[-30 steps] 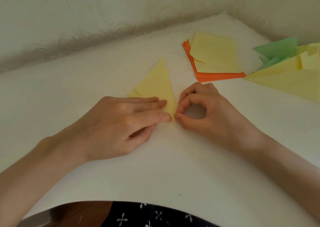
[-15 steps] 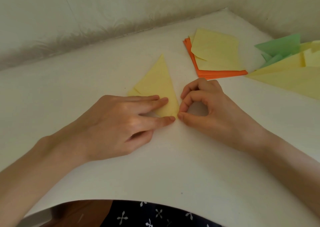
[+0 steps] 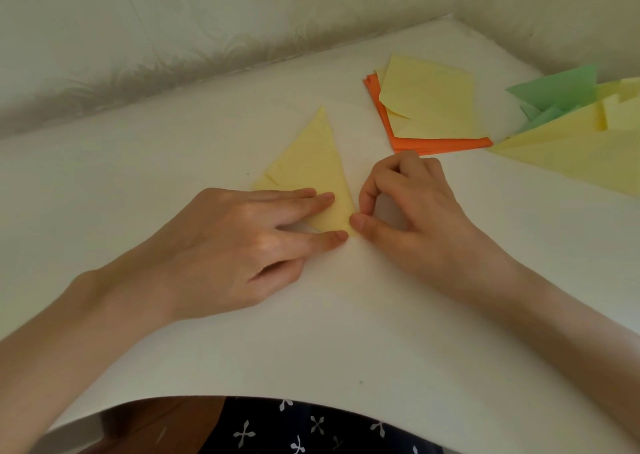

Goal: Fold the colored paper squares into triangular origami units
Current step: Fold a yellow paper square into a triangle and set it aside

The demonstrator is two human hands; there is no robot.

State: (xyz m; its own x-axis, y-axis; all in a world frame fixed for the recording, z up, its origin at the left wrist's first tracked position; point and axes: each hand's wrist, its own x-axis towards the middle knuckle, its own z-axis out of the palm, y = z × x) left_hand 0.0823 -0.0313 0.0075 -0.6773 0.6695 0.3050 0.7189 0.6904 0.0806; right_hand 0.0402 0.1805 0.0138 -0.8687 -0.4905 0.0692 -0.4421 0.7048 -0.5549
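While the left hand (image 3: 239,245) lies flat at centre left of the frame, its fingers straight and slightly spread, it grips nothing and only presses the lower part of the triangle (image 3: 311,166) onto the table (image 3: 311,332). That yellow sheet, in the middle of the frame, is already folded into a long triangle with its point toward the top. A sliver of an under layer pokes out at its left corner, so the edges do not quite meet there. Just to its right, the right hand (image 3: 415,218) has its fingers curled into a ring, and the thumb tip touches the triangle's lowest corner. Whether thumb and forefinger actually pinch the paper or merely press beside it, I cannot tell. I judge this to be the creasing or corner-aligning stage of one unit, with more folds probably to come on it. Farther right, toward the upper part of the frame, sits a stack (image 3: 433,143) of flat squares, yellow on top of orange, and these appear unfolded, so much work is left. At the far right edge lies a pile (image 3: 571,155) of folded green and yellow pieces, overlapping and cut off by the frame. Some units seem done, though how many cannot be counted.
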